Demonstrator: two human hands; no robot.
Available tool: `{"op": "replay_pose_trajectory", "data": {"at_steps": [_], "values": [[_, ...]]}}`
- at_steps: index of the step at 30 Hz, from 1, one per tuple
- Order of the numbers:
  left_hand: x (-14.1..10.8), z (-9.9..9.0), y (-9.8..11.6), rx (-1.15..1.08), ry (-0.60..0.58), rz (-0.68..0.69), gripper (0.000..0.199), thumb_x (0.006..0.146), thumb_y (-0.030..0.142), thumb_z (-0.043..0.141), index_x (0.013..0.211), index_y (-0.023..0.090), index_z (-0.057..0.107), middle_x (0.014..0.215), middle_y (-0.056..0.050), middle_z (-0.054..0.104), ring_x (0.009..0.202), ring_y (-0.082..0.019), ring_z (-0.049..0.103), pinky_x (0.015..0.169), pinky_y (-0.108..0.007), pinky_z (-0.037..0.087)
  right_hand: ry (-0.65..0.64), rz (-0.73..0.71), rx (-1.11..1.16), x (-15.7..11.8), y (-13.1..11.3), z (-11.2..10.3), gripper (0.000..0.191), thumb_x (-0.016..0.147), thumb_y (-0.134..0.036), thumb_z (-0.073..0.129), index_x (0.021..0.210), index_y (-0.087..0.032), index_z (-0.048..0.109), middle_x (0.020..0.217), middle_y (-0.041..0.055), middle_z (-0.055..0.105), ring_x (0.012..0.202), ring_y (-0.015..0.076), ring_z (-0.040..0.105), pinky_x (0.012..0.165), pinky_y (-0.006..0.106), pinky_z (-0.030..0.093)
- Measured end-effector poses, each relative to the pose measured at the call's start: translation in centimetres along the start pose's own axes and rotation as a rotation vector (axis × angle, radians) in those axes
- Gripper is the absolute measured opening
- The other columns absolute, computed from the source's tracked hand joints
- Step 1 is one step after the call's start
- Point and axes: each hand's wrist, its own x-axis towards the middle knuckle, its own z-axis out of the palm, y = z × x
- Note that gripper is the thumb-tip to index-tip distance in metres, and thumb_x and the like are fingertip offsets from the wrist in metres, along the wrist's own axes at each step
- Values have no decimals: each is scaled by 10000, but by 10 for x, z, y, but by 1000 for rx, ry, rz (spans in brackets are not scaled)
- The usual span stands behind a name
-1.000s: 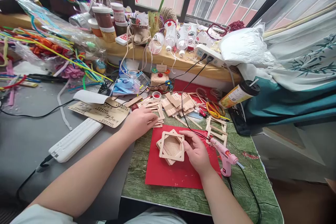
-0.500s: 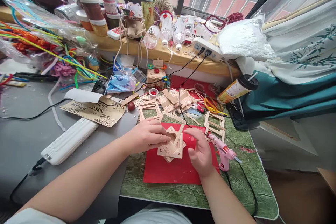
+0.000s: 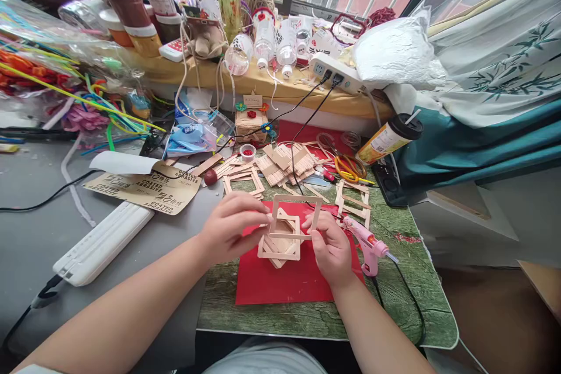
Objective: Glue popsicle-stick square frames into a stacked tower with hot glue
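Between my hands a square frame of wooden sticks (image 3: 298, 199) is held up, tilted, above a layered stack of stick frames (image 3: 279, 256). My left hand (image 3: 236, 228) has its fingertips pinched at the frame's left side. The fingers and thumb of my right hand (image 3: 331, 242) are closed on its lower right corner. Under the stack lies a red sheet (image 3: 289, 290) on the green wood-patterned board. Each layer of the stack is turned against the others.
A pink glue gun (image 3: 369, 248) lies right of the red sheet. More stick frames (image 3: 354, 203) and loose sticks (image 3: 283, 163) are behind it. Sandpaper (image 3: 144, 190) and a white power strip (image 3: 103, 245) lie left. A cup (image 3: 390, 137) stands back right.
A separate square frame is now raised between my hands above the stack. My right fingers have closed on it, and my left fingers hold its other side. The camera view has shifted slightly.
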Motion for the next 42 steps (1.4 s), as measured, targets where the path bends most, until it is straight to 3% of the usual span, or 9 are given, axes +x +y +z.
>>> {"op": "replay_pose_trajectory", "data": {"at_steps": [3,8,12,16,18,23,33,39,42], "values": [[1,0,-7,-67,42,-208,211,1022,216,686,1225,262,726,1118,-82,778,1022,-212,727,908,-360,596,0,50,17,1,3,-1,216,1053,-350,545,917,-290,701,970,72,714,976,300,672,954,522,545],[-2,8,-14,-202,-160,-601,239,1038,406,699,1133,209,794,929,-46,796,699,-133,622,631,-260,501,-60,31,12,4,4,0,235,1070,-335,532,898,-278,681,960,71,704,958,287,662,914,493,530],[-3,11,-16,-320,-225,-770,294,984,476,757,1031,194,825,845,-42,778,665,-131,595,595,-258,467,-51,53,9,3,8,0,249,1075,-374,567,886,-276,695,940,67,708,945,281,673,922,493,548],[-2,11,-21,-367,-121,-912,330,948,511,799,1020,189,805,886,-53,789,741,-153,663,656,-266,512,52,244,109,-5,14,2,250,1046,-423,681,1258,-297,729,997,57,743,917,261,715,886,455,600],[-2,10,-24,-375,-95,-924,327,953,510,797,1024,191,796,909,-52,793,759,-151,668,671,-264,514,64,283,127,-8,16,4,361,1038,-425,705,1381,-310,699,1069,66,764,946,263,735,898,455,615],[-3,11,-26,-324,-101,-936,330,966,520,777,1027,195,793,945,-58,799,802,-165,687,711,-279,533,60,132,-49,-6,18,3,281,1040,-344,703,1312,-306,766,1267,87,763,1178,285,716,1092,496,566],[-3,8,-27,-329,-161,-873,315,977,494,757,1069,201,830,1014,-88,834,891,-210,757,778,-312,586,105,144,24,1,17,-1,282,1064,-351,672,1320,-307,780,1303,86,763,1230,269,717,1086,449,585],[2,-4,-23,-423,-445,-575,200,930,404,827,976,210,841,903,-59,838,787,-176,747,705,-272,555,127,342,203,3,18,1,214,1002,-404,754,1167,-288,825,1168,70,817,1051,241,772,951,396,639],[2,-4,-24,-303,-371,-535,202,1008,389,745,1066,209,814,856,-41,804,741,-155,706,678,-270,527,134,403,245,5,20,1,186,962,-425,783,1043,-265,832,1037,61,830,914,224,770,846,367,643]]}}
